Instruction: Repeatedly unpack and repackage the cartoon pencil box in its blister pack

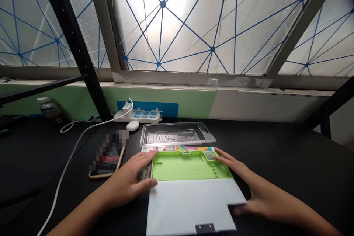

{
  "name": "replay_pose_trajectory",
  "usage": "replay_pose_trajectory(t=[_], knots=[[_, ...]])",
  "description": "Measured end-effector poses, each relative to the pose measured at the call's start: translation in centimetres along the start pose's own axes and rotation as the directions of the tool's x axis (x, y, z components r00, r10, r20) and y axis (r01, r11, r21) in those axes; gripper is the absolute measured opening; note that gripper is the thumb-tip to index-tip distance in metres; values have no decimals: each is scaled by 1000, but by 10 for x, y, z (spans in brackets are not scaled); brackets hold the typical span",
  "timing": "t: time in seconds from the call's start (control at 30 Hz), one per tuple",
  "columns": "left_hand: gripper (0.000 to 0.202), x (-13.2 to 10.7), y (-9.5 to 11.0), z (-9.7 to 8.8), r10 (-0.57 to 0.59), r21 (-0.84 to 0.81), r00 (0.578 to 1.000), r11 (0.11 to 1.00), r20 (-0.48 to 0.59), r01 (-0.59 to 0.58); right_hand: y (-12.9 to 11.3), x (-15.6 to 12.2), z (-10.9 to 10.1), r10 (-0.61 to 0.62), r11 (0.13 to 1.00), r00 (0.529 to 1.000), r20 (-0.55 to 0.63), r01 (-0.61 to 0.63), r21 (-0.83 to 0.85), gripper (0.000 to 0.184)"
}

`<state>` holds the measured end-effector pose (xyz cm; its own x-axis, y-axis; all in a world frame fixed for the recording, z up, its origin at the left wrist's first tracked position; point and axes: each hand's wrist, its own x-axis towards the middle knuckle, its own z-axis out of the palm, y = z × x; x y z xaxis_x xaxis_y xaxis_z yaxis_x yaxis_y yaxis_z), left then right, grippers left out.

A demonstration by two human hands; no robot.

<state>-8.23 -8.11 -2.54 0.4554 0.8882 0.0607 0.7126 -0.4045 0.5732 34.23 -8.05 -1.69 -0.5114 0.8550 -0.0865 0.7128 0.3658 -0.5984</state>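
A green plastic tray with molded ribs [179,167] lies in front of me, with a white flat panel [190,202] joined or laid along its near edge. Under its far edge shows a colorful printed card [171,149]. My left hand [141,173] rests at the left edge of the green tray, fingers spread, thumb at the white panel's corner. On the right side, my right hand [243,180] has its fingertips by the tray's far right corner, thumb near the notch in the white panel. A dark rectangular piece [205,228] sits at the panel's near edge.
Behind the tray lies a clear plastic blister shell [173,134]. A phone [110,155] lies at left, near a white cable [66,169]. A power strip [143,115], a white round object [132,125] and a bottle [49,108] stand farther back by the window wall.
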Motion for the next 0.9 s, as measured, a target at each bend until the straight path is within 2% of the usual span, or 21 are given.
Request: replay_pose_trajectory(t=[0.1, 0.17, 0.23, 0.3, 0.4, 0.47, 0.6, 0.73, 0.77, 0.83, 0.9], knots=[[64, -2, -5, 0, 35, -44, 999, 998, -1, -35, 0, 3, 0, -5, 992, 998, -55, 12, 124, 80], [71, -3, -8, -1, 25, -83, 1000, 996, -8, -25, 0, 7, -1, -33, 978, 993, -110, 55, 200, 64], [80, -5, -9, -1, 11, -113, 1000, 994, -20, -13, 1, 11, 1, -41, 962, 987, -156, 82, 262, 59], [87, -6, -9, -1, 23, -137, 999, 990, -34, -27, 3, 14, 4, -21, 955, 984, -179, 73, 288, 61], [94, -4, -8, 3, 34, -148, 999, 988, -43, -40, 4, 16, 10, 21, 975, 979, -202, 25, 221, 77], [99, -3, -8, 8, 27, -94, 998, 995, -64, -33, 4, 16, 14, 34, 986, 972, -234, 5, 164, 83], [104, -3, -6, 12, 93, 84, 983, 993, -156, -81, -1, 15, 16, 6, 987, 955, -295, 41, 152, 77], [92, 6, 15, -8, 270, 231, 914, 951, -304, -204, -8, 24, 2, -43, 974, 916, -400, 127, 187, 69], [88, 12, 23, -15, 267, 239, 898, 952, -349, -190, -9, 31, -5, -53, 964, 903, -426, 157, 213, 67], [77, 32, 38, -30, 186, 228, 906, 968, -381, -102, -9, 50, -19, -83, 930, 881, -466, 237, 281, 61], [76, 56, 49, -43, 130, 234, 914, 971, -384, -40, -8, 73, -32, -108, 884, 863, -493, 310, 349, 56]])
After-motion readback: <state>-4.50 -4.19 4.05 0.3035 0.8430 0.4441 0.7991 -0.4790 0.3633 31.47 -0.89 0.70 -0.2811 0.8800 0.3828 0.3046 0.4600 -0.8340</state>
